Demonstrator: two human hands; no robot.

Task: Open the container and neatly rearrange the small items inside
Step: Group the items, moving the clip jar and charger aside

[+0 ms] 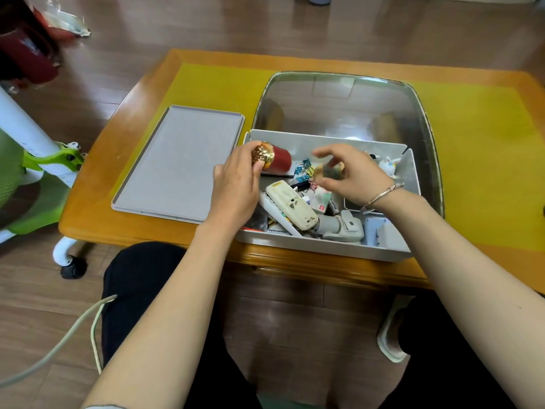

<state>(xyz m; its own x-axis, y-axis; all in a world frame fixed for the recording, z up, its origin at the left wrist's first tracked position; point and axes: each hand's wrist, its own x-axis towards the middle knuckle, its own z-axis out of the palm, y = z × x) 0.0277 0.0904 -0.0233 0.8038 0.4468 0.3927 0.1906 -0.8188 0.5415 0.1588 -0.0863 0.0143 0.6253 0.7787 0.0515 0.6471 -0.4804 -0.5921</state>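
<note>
Already the lid (180,162) lay off the container (321,246) on the bench (124,208); sorting was barely begun, left hand (236,184) gripping a red jar (274,160), right hand (351,175) pinching a small blurred item.

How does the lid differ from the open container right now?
The lid lies flat on the table left of the container; the container sits at the table's near edge, in front of a metal tray. The lid is shallow and bare; the container is deep and cluttered with small items, including a cream remote. Neither hand touches the lid; both hands work over the container. Both are grey plastic rectangles.
</note>
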